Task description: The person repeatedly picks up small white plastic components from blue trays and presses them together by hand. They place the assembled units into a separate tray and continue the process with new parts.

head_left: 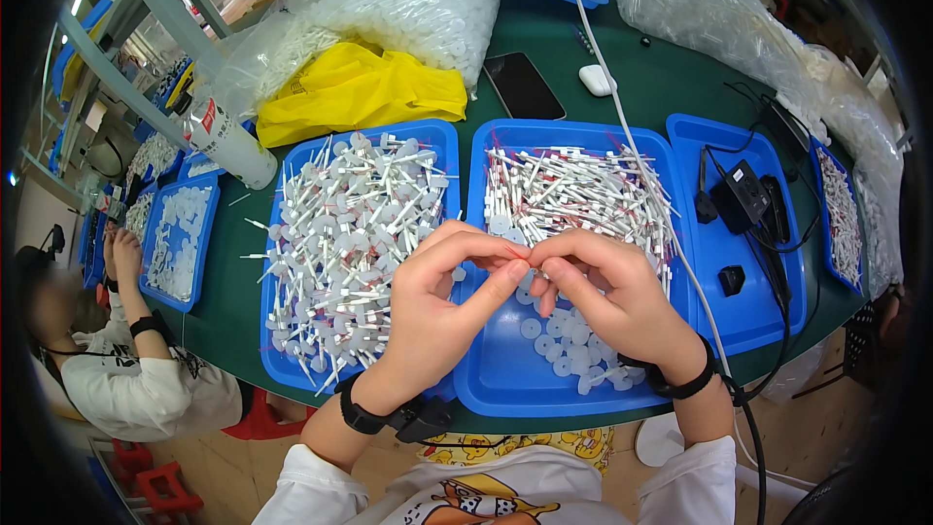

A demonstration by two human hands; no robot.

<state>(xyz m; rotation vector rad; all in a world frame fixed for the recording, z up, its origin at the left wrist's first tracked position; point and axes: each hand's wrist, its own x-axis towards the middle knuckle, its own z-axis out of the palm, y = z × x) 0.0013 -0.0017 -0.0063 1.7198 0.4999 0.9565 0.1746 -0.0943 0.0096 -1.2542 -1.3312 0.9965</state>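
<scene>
My left hand (449, 284) and my right hand (604, 282) meet at the fingertips over the middle blue tray (491, 384). Both pinch at something tiny, with a thin red strand near the left fingertips; what it is I cannot make out. Below them in that tray lie loose white translucent discs (575, 348), and behind my hands a heap of thin white sticks with red threads (583, 190). Close on the left, another blue tray (275, 362) is heaped with white sticks that carry discs (350, 224). Black bands circle both wrists.
Behind the trays are a yellow bag (364, 92), clear bags of white parts (418, 15), a phone (525, 86), a white earbud case (597, 80) and a bottle (231, 146). A white cable (622, 117) crosses the right side. Another blue tray (700, 316) holds black adapters. A co-worker (136, 369) sits left.
</scene>
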